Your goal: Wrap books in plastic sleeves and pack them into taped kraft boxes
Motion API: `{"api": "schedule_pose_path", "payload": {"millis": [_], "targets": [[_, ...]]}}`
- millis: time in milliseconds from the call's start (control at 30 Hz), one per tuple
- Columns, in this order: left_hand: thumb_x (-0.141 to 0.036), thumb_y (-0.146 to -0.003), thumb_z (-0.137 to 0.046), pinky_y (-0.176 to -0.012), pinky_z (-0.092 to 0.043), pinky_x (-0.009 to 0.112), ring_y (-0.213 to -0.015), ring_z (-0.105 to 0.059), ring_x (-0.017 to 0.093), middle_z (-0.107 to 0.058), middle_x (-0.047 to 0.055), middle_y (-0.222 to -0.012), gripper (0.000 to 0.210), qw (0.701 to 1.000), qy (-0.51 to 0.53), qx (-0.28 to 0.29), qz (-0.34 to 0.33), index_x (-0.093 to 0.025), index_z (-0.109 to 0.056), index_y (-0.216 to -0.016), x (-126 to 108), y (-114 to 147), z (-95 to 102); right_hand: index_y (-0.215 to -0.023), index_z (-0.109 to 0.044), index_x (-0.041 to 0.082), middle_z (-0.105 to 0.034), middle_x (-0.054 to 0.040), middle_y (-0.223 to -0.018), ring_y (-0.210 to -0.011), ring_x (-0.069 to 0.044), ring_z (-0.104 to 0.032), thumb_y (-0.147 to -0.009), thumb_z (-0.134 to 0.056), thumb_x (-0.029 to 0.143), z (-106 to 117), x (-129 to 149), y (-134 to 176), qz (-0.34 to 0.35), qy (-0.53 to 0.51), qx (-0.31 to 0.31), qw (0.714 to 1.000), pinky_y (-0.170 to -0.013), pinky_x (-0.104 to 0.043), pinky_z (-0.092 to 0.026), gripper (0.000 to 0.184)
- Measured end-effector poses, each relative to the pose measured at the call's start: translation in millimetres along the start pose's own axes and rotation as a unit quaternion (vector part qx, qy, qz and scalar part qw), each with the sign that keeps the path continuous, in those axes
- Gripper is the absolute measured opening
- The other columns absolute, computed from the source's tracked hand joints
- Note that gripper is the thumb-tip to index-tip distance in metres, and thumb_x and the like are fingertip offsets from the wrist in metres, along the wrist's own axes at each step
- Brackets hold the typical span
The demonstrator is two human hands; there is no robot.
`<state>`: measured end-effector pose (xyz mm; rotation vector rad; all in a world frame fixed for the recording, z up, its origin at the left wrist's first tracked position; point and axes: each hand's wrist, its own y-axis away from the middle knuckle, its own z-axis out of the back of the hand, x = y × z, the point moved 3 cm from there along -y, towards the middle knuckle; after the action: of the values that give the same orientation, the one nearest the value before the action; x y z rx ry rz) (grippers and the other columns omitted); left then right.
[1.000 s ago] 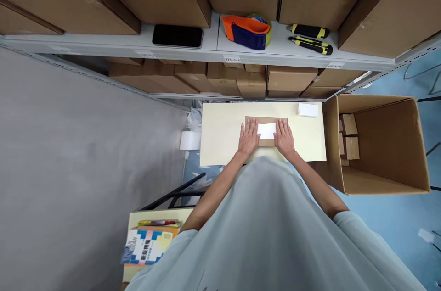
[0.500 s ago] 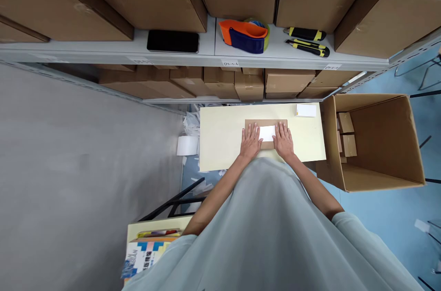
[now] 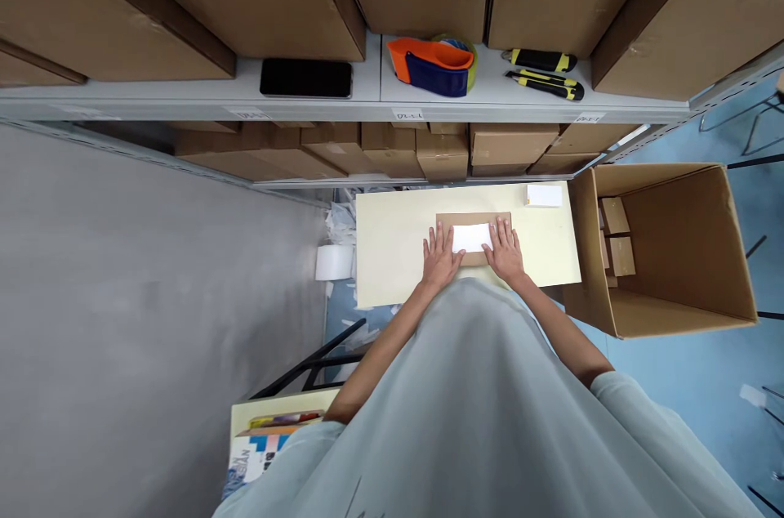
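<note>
A small cardboard box lies flat on the pale yellow table, close to my body. On its top face is a white label. My left hand rests with spread fingers over the box's left end, its fingertips beside the label's left edge. At the other end, my right hand lies flat with fingers stretched, touching the label's right edge. Neither hand is wrapped round anything. Part of the box is hidden beneath both hands.
A white stack of labels or small box sits at the table's back right. An open carton holding several small boxes stands to the right. On the shelf above are a phone, a tape dispenser and utility knives.
My left hand has slid left, off the label's left part, so more of the white label shows. My right hand stays almost where it was.
</note>
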<state>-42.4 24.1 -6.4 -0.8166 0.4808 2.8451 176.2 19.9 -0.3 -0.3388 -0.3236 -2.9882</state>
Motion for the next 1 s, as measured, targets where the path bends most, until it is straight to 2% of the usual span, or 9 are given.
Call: {"api": "schedule_pose_path", "payload": {"millis": [100, 300, 533, 633, 700, 800, 867, 933, 1000], "targets": [[-0.055, -0.109, -0.042, -0.134, -0.015, 0.069, -0.171, 0.005, 0.040, 0.001, 0.014, -0.185, 0.079, 1.000, 0.020, -0.011, 0.016, -0.019, -0.022, -0.176, -3.5, -0.6, -6.3, -0.175, -0.026, 0.010, -0.013, -0.0173, -0.183, -0.172, -0.032, -0.008, -0.114, -0.028, 0.053, -1.4, 1.1, 0.3, 0.001, -0.004, -0.004, 1.000, -0.137, -0.057, -0.013, 0.074], [-0.049, -0.107, -0.045, -0.134, -0.012, 0.068, -0.171, 0.006, 0.038, 0.001, 0.011, -0.185, 0.080, 0.999, 0.035, 0.011, 0.016, -0.022, -0.019, -0.177, 1.4, -3.0, -7.7, -0.175, -0.023, 0.010, -0.011, -0.0171, -0.184, -0.172, -0.032, -0.006, -0.114, -0.028, 0.054, -4.5, -0.9, 0.0, 0.002, -0.010, -0.005, 1.000, -0.136, -0.058, -0.011, 0.075], [-0.043, -0.109, -0.041, -0.134, -0.014, 0.068, -0.171, 0.008, 0.038, 0.003, 0.014, -0.185, 0.075, 0.998, 0.053, 0.006, 0.022, -0.018, -0.020, -0.176, -1.3, -3.3, -9.1, -0.175, -0.023, 0.010, -0.011, -0.0187, -0.183, -0.172, -0.032, -0.005, -0.114, -0.030, 0.051, -3.7, 1.5, 0.1, -0.001, -0.005, -0.004, 1.000, -0.136, -0.058, -0.012, 0.073], [-0.035, -0.111, -0.035, -0.134, -0.019, 0.065, -0.171, 0.004, 0.036, 0.000, 0.013, -0.185, 0.065, 0.998, 0.063, 0.014, -0.010, -0.021, -0.028, -0.174, 6.5, -2.3, -5.5, -0.174, -0.029, 0.015, -0.012, -0.0181, -0.184, -0.171, -0.032, -0.009, -0.115, -0.026, 0.043, -1.1, -2.4, 1.5, -0.008, -0.005, -0.010, 1.000, -0.135, -0.059, -0.016, 0.065], [-0.035, -0.112, -0.034, -0.134, -0.021, 0.063, -0.171, 0.001, 0.035, 0.000, 0.012, -0.186, 0.061, 0.996, 0.079, 0.015, -0.026, -0.024, -0.036, -0.172, 15.3, -0.4, -2.0, -0.173, -0.030, 0.013, -0.012, -0.0214, -0.183, -0.171, -0.034, -0.012, -0.115, -0.026, 0.043, 0.7, -7.9, 3.5, -0.033, -0.024, -0.028, 0.999, -0.134, -0.060, -0.022, 0.065], [-0.043, -0.111, -0.041, -0.134, -0.026, 0.055, -0.171, -0.006, 0.033, -0.002, 0.016, -0.185, 0.067, 0.990, 0.139, -0.017, -0.004, -0.018, -0.033, -0.172, 29.3, 3.2, 2.8, -0.170, -0.025, -0.004, -0.022, -0.0330, -0.177, -0.167, -0.037, -0.026, -0.112, -0.028, 0.046, 1.7, -16.7, 9.0, -0.086, -0.094, -0.050, 0.991, -0.129, -0.056, -0.035, 0.076], [-0.048, -0.109, -0.046, -0.134, -0.029, 0.051, -0.170, -0.019, 0.031, -0.021, 0.019, -0.182, 0.074, 0.980, 0.188, -0.046, 0.056, -0.015, -0.027, -0.174, 38.0, 4.6, 4.5, -0.168, -0.022, -0.010, -0.038, -0.0350, -0.170, -0.159, -0.036, -0.043, -0.111, -0.028, 0.045, 0.1, -19.8, 12.8, -0.112, -0.158, -0.028, 0.981, -0.124, -0.050, -0.045, 0.079], [-0.049, -0.109, -0.046, -0.132, -0.035, 0.048, -0.163, -0.039, 0.030, -0.043, 0.019, -0.173, 0.070, 0.967, 0.226, -0.043, 0.111, -0.015, -0.037, -0.170, 43.6, 4.2, 6.0, -0.168, -0.026, -0.005, -0.052, -0.0311, -0.162, -0.145, -0.037, -0.061, -0.110, -0.029, 0.047, -0.1, -21.1, 15.4, -0.146, -0.197, 0.002, 0.970, -0.115, -0.046, -0.053, 0.078], [-0.048, -0.108, -0.049, -0.125, -0.046, 0.043, -0.153, -0.054, 0.029, -0.053, 0.016, -0.167, 0.069, 0.957, 0.264, -0.023, 0.121, -0.017, -0.041, -0.169, 44.7, 1.7, 12.1, -0.169, -0.030, 0.001, -0.065, -0.0278, -0.151, -0.129, -0.038, -0.072, -0.109, -0.030, 0.050, 4.6, -19.5, 14.6, -0.171, -0.203, 0.019, 0.964, -0.105, -0.046, -0.058, 0.077]]}}
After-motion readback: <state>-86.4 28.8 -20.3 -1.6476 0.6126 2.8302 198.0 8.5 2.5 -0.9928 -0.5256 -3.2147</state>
